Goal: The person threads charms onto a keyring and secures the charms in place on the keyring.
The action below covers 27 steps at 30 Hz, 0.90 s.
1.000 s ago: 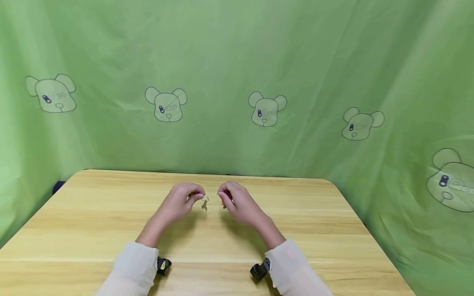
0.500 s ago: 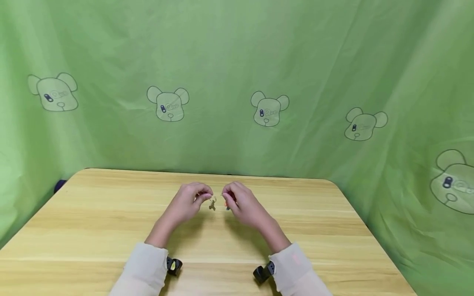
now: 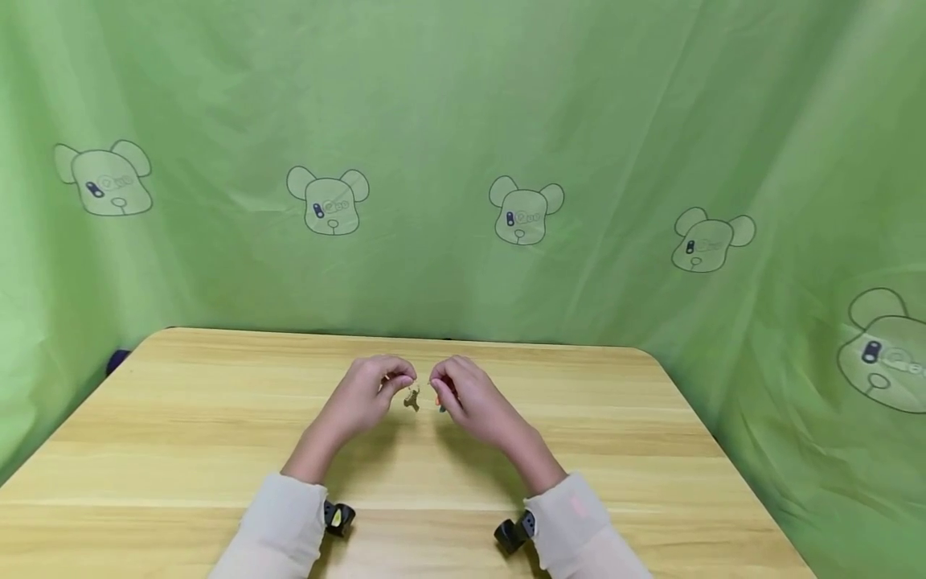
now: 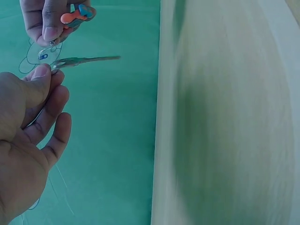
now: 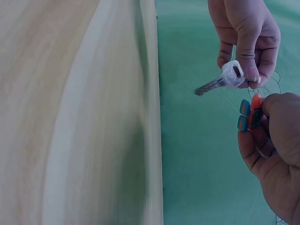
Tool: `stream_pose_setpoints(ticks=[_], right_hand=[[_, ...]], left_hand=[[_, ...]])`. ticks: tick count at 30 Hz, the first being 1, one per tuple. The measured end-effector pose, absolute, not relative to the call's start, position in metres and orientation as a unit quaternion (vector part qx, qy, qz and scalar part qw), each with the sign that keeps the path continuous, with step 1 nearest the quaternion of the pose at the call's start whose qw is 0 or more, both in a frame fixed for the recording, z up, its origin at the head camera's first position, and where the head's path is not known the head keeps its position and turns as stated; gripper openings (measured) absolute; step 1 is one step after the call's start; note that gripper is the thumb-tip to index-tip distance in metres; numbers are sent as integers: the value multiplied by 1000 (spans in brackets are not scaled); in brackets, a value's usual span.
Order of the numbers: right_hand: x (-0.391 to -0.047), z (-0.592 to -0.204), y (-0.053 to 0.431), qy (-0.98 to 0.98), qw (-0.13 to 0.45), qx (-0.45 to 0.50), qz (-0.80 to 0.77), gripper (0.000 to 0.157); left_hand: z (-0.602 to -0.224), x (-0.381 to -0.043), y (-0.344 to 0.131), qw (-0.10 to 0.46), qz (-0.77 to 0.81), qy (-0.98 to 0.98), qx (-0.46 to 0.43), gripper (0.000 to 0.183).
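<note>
- Metal key (image 5: 232, 75), one for certain; the head view hints at a second blade, too small to tell. Placed in the air above the table (image 3: 579, 402), roughly midway between its left and right edges and nearer the far edge than the near side.
- Long axis of the key: blade running downward from the fingertips toward the tabletop, its tip clear of the wood; head end uppermost.
- Left hand (image 3: 365, 394): thumb and forefinger pinch the key at its upper end; the other fingers bend loosely beneath.
- Right hand (image 3: 470, 402): thumb and fingertip pinch a small metal clasp (image 4: 52, 43); the palm side faces the left hand.
- Orange and teal charm (image 4: 72, 17), below the right fingertips, by the clasp; mostly hidden by the fingers in the head view.
- Governing relation: clasp and key top face one another across a narrow gap, near but apart. Key on the left side, clasp on the right, at much the same height. Left hand nearer the key, by its own hold; right hand just beside it.
- Two dark shadows on the tabletop under the forearms; both hands raised off the wood.
- Green curtain (image 3: 434, 96), printed with bear heads, behind the far edge.
</note>
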State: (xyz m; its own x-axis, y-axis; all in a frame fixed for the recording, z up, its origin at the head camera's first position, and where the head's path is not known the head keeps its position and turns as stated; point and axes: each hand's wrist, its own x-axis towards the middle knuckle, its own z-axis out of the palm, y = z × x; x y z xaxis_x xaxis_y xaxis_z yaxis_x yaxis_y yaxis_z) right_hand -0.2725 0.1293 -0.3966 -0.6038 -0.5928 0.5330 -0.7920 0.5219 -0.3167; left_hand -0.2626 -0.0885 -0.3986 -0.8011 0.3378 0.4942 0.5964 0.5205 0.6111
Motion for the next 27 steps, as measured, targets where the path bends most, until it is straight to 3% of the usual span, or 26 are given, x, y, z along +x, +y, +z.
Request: stream_pose_setpoints(ticks=[27], right_hand=[[-267,-393,129,-854,165,406,279,7]], left_hand=[[-391,-255,-82,159,-402,-853,-291,7]])
